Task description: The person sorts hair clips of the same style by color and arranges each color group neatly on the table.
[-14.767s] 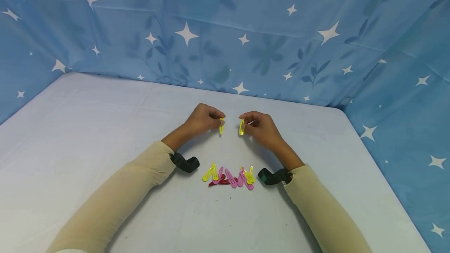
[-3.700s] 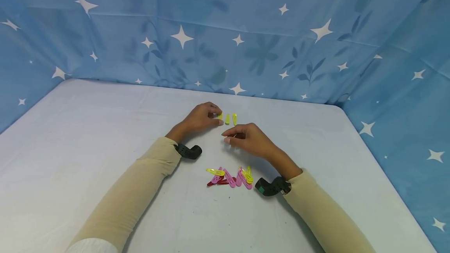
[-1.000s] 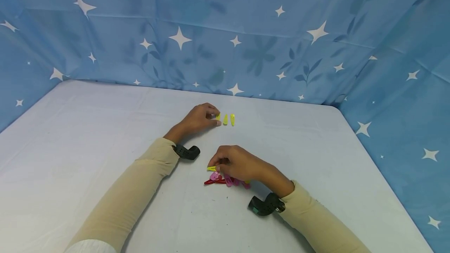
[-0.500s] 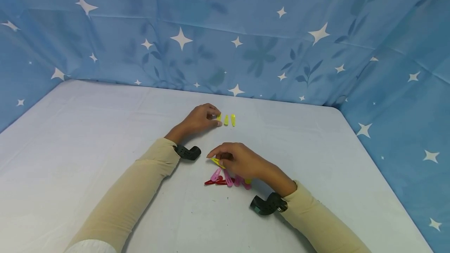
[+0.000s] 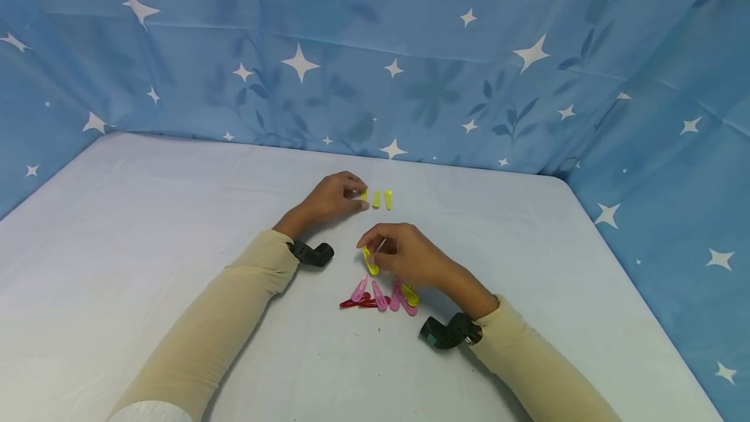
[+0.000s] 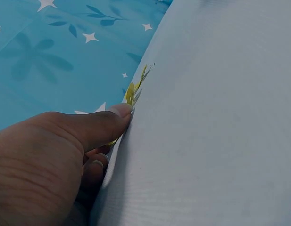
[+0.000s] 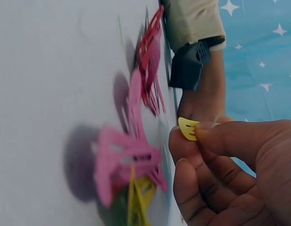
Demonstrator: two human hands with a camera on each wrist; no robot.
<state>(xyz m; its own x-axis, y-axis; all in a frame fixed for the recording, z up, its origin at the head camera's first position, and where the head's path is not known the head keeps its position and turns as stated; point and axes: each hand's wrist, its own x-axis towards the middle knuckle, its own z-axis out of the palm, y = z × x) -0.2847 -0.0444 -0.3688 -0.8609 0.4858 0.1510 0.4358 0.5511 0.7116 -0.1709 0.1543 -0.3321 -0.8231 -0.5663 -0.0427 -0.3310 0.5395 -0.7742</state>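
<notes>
My right hand (image 5: 413,254) pinches a yellow hair clip (image 5: 370,263) between thumb and fingers, raised a little above the table; one end of this clip (image 7: 187,128) sticks out past the thumb in the right wrist view. Farther back, my left hand (image 5: 331,199) rests on the table, with thumb and fingers at either end of another yellow hair clip (image 5: 364,195), mostly covered. Two more yellow clips, a middle one (image 5: 377,200) and a right one (image 5: 388,199), lie beside it in a row. Below the right hand is a loose pile with pink clips (image 5: 379,296), red clips (image 5: 350,303) and yellow clips (image 5: 409,294).
A white cloth covers the table (image 5: 234,337). Behind it and along the right side hangs a blue curtain (image 5: 445,44) with white stars. Both wrists wear black camera mounts, the right mount (image 5: 448,332) standing just right of the pile.
Over the last second my right hand has picked the yellow clip off the pile's left side, lifting it back and slightly right, turning it more upright. The left hand has stayed in place.
</notes>
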